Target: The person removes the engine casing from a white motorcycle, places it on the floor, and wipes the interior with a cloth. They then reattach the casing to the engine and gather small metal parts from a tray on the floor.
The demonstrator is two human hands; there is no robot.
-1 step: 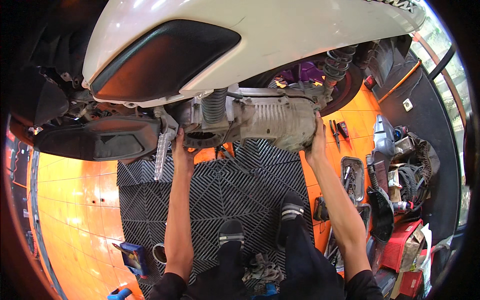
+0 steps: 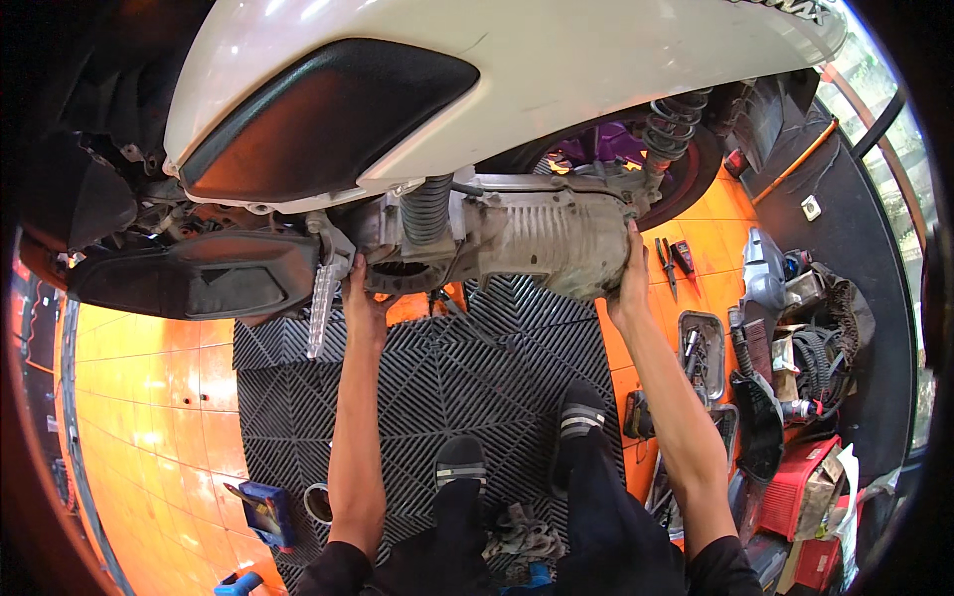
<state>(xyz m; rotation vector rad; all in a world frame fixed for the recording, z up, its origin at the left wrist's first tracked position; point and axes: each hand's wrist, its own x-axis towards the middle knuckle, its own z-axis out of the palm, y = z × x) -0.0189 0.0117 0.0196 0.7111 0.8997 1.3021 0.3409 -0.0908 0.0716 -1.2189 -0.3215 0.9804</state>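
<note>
A grey, ribbed metal transmission cover (image 2: pixel 556 236) spans the low side of a scooter, beneath its white body panel (image 2: pixel 556 74). My left hand (image 2: pixel 364 310) holds the cover's left end, beside a round dark opening and the silver footrest bracket (image 2: pixel 324 298). Around its right end, below the rear shock absorber (image 2: pixel 676 127), my right hand (image 2: pixel 630 283) is closed. Fingertips of both hands are partly hidden behind the metal. A black corrugated hose (image 2: pixel 425 211) comes down onto the casing between my hands.
A black ribbed mat (image 2: pixel 417 397) lies under my feet on orange tiles. To the right are pliers (image 2: pixel 666 268), a metal tray of tools (image 2: pixel 702 348), removed scooter parts (image 2: pixel 815 338) and a red crate (image 2: pixel 795 487). A blue box (image 2: pixel 266 515) and a tape roll (image 2: pixel 317 503) sit lower left.
</note>
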